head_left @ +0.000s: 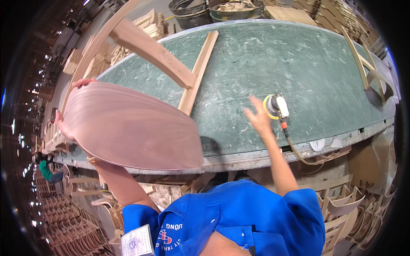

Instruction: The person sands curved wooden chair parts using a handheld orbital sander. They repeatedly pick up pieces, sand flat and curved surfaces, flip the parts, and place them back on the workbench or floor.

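A broad, smooth, curved wooden panel [136,126] is tilted up over the near left of the table. My left hand [64,127] is closed on its left edge; the panel hides much of the hand. Wooden frame bars [156,55] extend behind the panel, one lying on the green tabletop; I cannot tell how they join it. My right hand [259,116] is open and empty, fingers spread above the table. Just right of it rests an orbital sander [279,106] with a white top, yellow pad rim and orange hose fitting, apart from my fingers.
The green worktable [316,64] curves across the view. The sander's hose [299,158] drops over its near edge. Another wooden frame [363,64] stands at the far right. Dark tubs [192,15] and stacked wood lie beyond. Chair parts [341,205] stand below; a person in green [46,170] is far left.
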`<state>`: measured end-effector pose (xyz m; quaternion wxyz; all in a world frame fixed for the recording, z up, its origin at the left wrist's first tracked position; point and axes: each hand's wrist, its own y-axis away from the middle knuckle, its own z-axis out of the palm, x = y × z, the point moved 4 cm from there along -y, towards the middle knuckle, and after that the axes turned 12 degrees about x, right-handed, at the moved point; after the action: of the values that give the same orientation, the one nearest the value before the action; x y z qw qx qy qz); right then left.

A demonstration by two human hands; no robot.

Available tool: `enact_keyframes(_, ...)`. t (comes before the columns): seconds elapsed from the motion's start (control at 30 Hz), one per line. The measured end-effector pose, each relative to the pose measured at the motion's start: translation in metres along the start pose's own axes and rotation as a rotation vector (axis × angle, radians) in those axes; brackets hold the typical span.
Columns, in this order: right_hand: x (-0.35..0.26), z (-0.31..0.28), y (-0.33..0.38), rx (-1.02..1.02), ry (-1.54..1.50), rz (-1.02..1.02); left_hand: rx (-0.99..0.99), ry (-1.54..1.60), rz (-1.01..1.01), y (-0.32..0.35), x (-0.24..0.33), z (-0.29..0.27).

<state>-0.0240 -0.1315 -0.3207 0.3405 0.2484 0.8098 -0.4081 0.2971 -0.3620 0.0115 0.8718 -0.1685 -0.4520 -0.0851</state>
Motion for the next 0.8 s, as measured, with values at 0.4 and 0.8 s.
enact_keyframes(0.4,-0.022,0.146,0.024,-0.327,-1.320,1.690,0.857,-0.357,0.014,-0.005,0.010,-0.183)
enact_keyframes(0.8,-0.059,0.127,0.029,-0.132,-0.924,1.266,0.729,0.083,-0.102,0.092,-0.079,-0.146)
